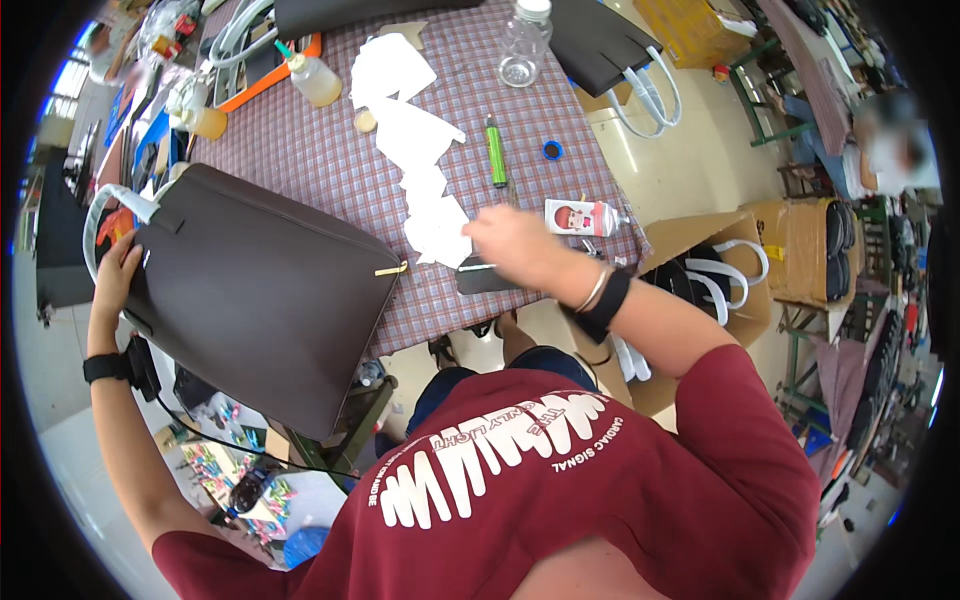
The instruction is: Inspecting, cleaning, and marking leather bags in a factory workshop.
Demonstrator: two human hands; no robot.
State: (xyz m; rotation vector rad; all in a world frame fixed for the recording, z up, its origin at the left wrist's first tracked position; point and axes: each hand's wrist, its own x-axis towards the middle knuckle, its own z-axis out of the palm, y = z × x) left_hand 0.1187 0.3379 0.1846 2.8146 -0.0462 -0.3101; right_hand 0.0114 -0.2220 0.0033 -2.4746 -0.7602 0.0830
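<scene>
A large dark brown handbag (270,290) lies tilted over the table's left front edge. Its handle (100,225) is wrapped in white, and a pale yellow tab (390,268) sticks out at its right corner. My left hand (118,272) grips the bag's edge beside the handle, fingers wrapped over it. Over the table, my right hand (508,243) is closed, its fingers curled at the edge of the white paper scraps (438,228). What it holds, if anything, is hidden. A dark flat object (485,277) lies just under that wrist.
On the checked tablecloth (330,140) stand a glue bottle (314,80) and a clear jar (525,45). A green pen-like tool (496,152), blue ring-shaped cap (552,150) and white tube (585,217) lie near my right hand. A cardboard box (745,330) with bags stands at right.
</scene>
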